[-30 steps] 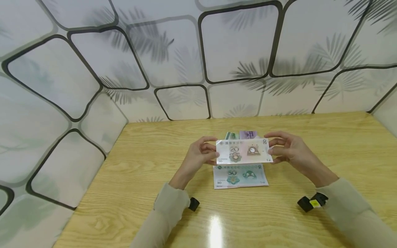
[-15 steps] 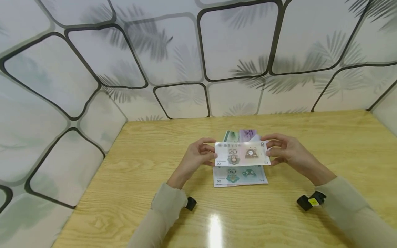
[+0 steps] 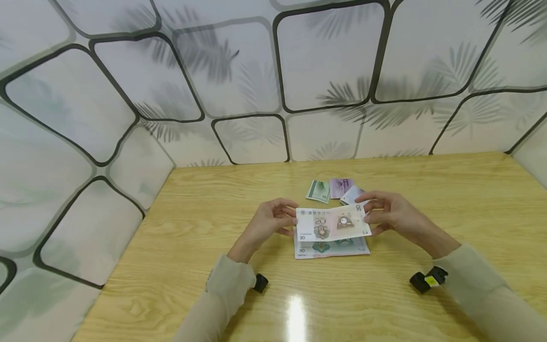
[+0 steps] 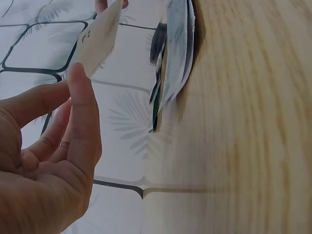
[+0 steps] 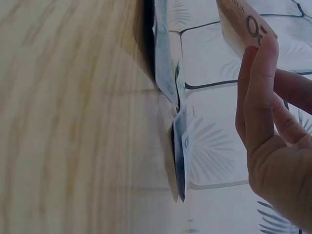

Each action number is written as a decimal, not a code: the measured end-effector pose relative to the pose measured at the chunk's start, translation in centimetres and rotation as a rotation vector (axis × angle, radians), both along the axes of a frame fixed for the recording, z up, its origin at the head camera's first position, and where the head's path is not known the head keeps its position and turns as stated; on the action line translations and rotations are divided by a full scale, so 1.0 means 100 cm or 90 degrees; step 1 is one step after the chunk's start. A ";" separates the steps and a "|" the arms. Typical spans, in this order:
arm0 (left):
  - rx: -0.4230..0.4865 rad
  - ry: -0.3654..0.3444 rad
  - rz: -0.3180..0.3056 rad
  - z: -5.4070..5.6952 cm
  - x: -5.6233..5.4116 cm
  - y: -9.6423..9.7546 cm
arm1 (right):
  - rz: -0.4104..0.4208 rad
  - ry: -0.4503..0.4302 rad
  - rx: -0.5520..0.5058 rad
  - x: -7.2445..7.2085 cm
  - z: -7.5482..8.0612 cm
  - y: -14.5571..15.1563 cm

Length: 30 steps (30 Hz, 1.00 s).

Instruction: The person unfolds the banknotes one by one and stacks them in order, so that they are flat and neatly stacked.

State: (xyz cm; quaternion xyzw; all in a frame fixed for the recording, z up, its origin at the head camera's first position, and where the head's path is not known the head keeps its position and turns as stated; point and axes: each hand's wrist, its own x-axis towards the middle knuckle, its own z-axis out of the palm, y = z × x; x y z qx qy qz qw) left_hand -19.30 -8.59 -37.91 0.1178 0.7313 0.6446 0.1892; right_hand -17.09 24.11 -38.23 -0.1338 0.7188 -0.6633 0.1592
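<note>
Between both hands a play banknote (image 3: pixel 333 223) marked 20, pale pink with a cartoon figure, is held above the table. My left hand (image 3: pixel 273 218) pinches its left end between thumb and fingers, and my right hand (image 3: pixel 391 216) pinches the right end. Below it lies a greenish banknote (image 3: pixel 331 251) marked 50, on top of other paper, its upper part hidden by the held note. In the left wrist view the held banknote (image 4: pixel 100 39) stands clear of the stack (image 4: pixel 178 48). The right wrist view also shows the note (image 5: pixel 243 24) at the fingertips.
Behind the held note lie a small green note (image 3: pixel 318 191), a purple note (image 3: pixel 341 187) and a pale bluish note (image 3: pixel 352 194), partly covered by the right hand's side. The wooden table (image 3: pixel 192 213) meets a patterned wall (image 3: pixel 325 61) at the back and left.
Both hands have lowered the 20 banknote toward the near side of the table. It now covers more of the 50 note, and the small notes behind show more fully.
</note>
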 end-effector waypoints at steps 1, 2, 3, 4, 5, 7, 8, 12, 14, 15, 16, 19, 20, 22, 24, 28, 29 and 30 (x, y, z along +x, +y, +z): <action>-0.005 -0.001 -0.004 -0.001 0.000 0.000 | 0.000 -0.003 0.004 0.001 0.000 -0.001; -0.010 0.001 -0.006 -0.001 0.000 0.000 | 0.000 -0.004 0.004 0.001 -0.001 -0.001; -0.014 0.004 -0.008 -0.002 0.001 0.000 | 0.002 -0.001 0.004 0.002 -0.001 -0.001; -0.018 0.004 -0.010 -0.002 0.000 0.000 | 0.002 0.002 0.004 0.002 -0.002 -0.001; -0.020 0.005 -0.012 -0.002 0.000 0.000 | 0.004 0.003 0.003 0.003 -0.002 -0.001; -0.024 0.005 -0.016 -0.003 0.000 0.000 | 0.008 0.005 0.001 0.003 -0.003 0.000; -0.027 0.004 -0.017 -0.003 0.000 0.000 | 0.012 0.006 0.000 0.003 -0.003 0.001; -0.039 -0.007 -0.025 -0.004 -0.001 0.000 | 0.029 0.001 0.000 0.002 -0.005 0.002; -0.044 -0.010 -0.034 -0.004 -0.001 0.000 | 0.037 -0.009 0.001 0.001 -0.005 0.003; -0.046 -0.011 -0.039 -0.004 -0.002 0.001 | 0.039 -0.014 0.003 0.001 -0.005 0.003; -0.049 -0.011 -0.045 -0.005 -0.002 0.001 | 0.041 -0.019 0.003 0.001 -0.005 0.003; -0.051 -0.017 -0.061 -0.006 -0.003 0.002 | 0.044 -0.033 0.005 0.001 -0.006 0.003; -0.051 -0.020 -0.066 -0.006 -0.003 0.002 | 0.046 -0.035 0.006 0.001 -0.006 0.002; -0.052 -0.023 -0.074 -0.008 -0.003 0.002 | 0.048 -0.039 0.010 0.001 -0.008 0.002; -0.054 -0.026 -0.082 -0.008 -0.003 0.002 | 0.052 -0.038 0.017 0.002 -0.009 0.001; -0.069 -0.036 -0.095 -0.008 -0.003 0.001 | 0.062 -0.040 0.040 0.001 -0.009 0.001; -0.073 -0.041 -0.098 -0.007 -0.003 0.001 | 0.066 -0.041 0.045 0.000 -0.009 0.001; -0.077 -0.044 -0.100 -0.007 -0.003 0.001 | 0.068 -0.043 0.051 -0.001 -0.008 0.001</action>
